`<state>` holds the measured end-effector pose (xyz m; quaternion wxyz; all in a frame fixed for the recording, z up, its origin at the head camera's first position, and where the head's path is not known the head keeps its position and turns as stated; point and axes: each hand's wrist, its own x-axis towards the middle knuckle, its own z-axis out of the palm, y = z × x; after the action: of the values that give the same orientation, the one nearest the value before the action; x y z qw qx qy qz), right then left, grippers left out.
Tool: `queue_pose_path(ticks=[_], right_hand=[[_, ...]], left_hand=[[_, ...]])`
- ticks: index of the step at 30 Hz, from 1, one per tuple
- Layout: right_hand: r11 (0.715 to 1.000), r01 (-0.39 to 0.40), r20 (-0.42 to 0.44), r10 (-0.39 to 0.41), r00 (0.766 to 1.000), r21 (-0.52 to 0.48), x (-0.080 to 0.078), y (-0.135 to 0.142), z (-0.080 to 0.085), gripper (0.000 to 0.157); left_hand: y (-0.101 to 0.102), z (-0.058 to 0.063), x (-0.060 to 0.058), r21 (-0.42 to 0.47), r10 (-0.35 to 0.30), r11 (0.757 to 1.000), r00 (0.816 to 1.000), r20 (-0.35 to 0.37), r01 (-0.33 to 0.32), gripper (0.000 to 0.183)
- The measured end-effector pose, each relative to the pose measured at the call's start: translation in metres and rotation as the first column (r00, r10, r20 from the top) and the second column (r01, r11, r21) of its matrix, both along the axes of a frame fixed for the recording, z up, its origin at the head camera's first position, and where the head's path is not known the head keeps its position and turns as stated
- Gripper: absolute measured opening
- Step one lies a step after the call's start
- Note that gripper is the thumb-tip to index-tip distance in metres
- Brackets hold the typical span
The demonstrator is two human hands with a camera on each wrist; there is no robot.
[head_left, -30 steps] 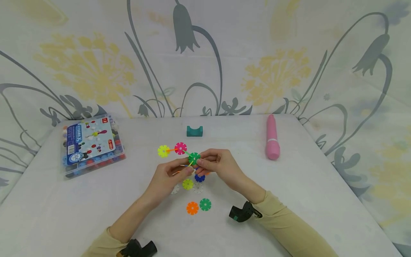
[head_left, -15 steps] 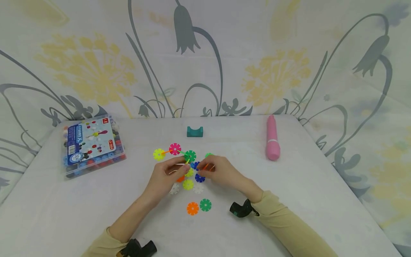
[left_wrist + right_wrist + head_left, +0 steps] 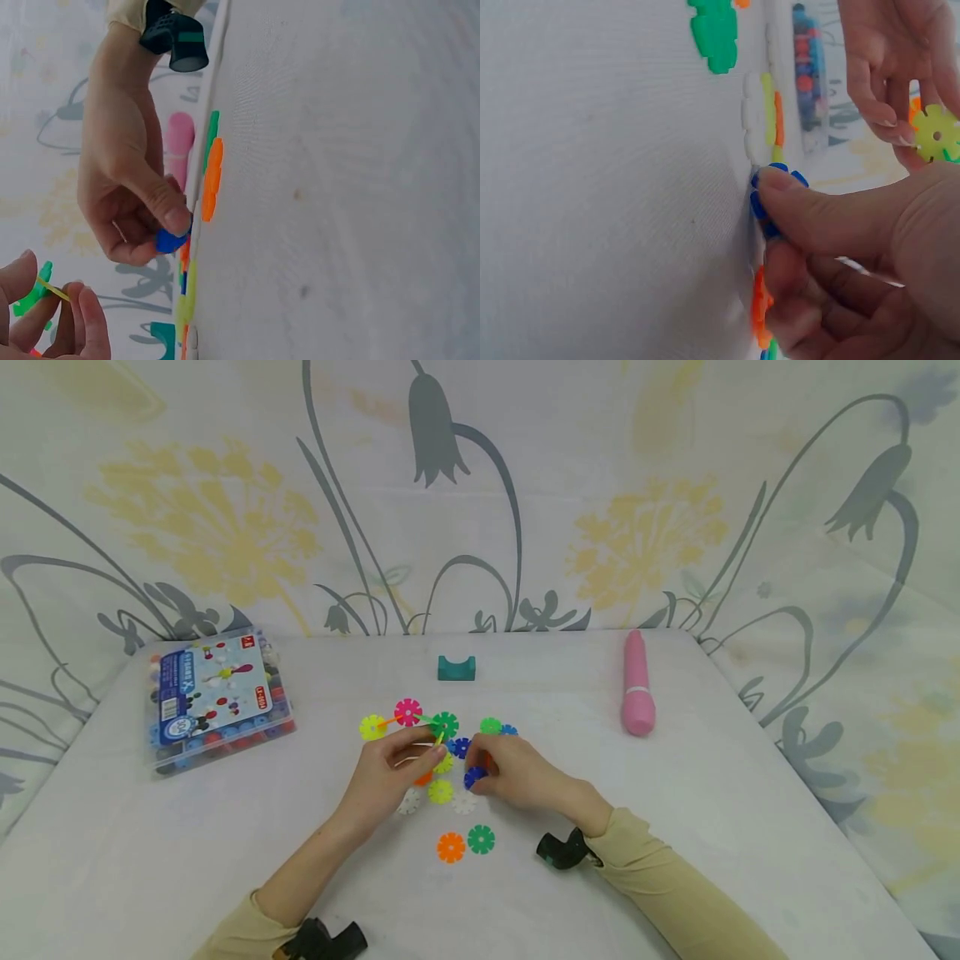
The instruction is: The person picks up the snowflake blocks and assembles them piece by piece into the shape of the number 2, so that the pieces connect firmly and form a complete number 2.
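My left hand (image 3: 396, 770) pinches a chain of notched snowflake discs. In the head view the chain runs from a yellow disc (image 3: 372, 727) through a pink disc (image 3: 408, 712) to a green disc (image 3: 445, 724), linked by discs seen edge-on. Thumb and fingers grip a yellow disc (image 3: 54, 289), edge-on in the left wrist view. Low over the table, my right hand (image 3: 521, 770) pinches a dark blue disc (image 3: 474, 777) between thumb and fingers. Loose discs lie under and between the hands, among them a white disc (image 3: 464, 802) and a yellow-green disc (image 3: 440, 792); fingers partly hide others.
Nearer me lie an orange disc (image 3: 452, 847) and a green loose disc (image 3: 481, 839). A clear plastic case (image 3: 221, 697) of coloured pieces stands at the left. Toward the back are a teal curved block (image 3: 457, 669) and a pink tapered object (image 3: 637, 685).
My right hand has left the green disc, moved right and down, and taken hold of the dark blue disc from the table. The chain in my left hand has shifted slightly left.
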<state>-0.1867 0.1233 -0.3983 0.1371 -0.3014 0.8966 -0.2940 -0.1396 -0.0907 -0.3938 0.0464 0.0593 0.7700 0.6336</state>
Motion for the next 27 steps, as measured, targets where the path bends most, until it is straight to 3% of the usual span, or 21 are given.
queue_pose_path(ticks=[3,6,10,14,18,23,27], right_hand=[[0.994,0.019,0.032,-0.016,0.999,-0.106,-0.001,-0.001,0.004,0.014],[0.969,0.045,0.116,-0.016,0.993,-0.243,0.000,-0.003,0.011,0.011],[0.928,0.093,0.278,0.012,0.961,-0.362,0.006,-0.009,0.022,0.013],[0.919,0.076,0.237,0.019,0.971,-0.387,0.011,-0.018,0.022,0.013],[0.917,0.105,0.199,-0.029,0.980,-0.384,0.015,-0.023,0.018,0.013],[0.883,0.179,0.273,-0.060,0.960,-0.434,0.019,-0.025,0.014,0.013],[0.843,0.202,0.336,-0.027,0.942,-0.498,0.021,-0.027,0.012,0.016]], left_hand=[[0.000,0.000,0.000,0.014,-0.002,1.000,1.000,0.002,0.002,0.037],[0.001,0.000,0.000,0.023,-0.012,1.000,1.000,0.002,0.012,0.037],[0.000,-0.001,0.000,0.010,-0.020,1.000,1.000,-0.018,0.021,0.037],[-0.001,0.000,0.000,0.014,-0.033,0.999,0.999,-0.039,0.033,0.037],[0.000,0.000,0.001,0.022,-0.050,0.998,0.998,-0.040,0.051,0.037],[0.000,0.000,0.001,0.004,-0.044,0.999,0.997,-0.056,0.044,0.036],[0.000,0.000,0.002,0.014,-0.029,0.999,0.998,-0.062,0.030,0.035]])
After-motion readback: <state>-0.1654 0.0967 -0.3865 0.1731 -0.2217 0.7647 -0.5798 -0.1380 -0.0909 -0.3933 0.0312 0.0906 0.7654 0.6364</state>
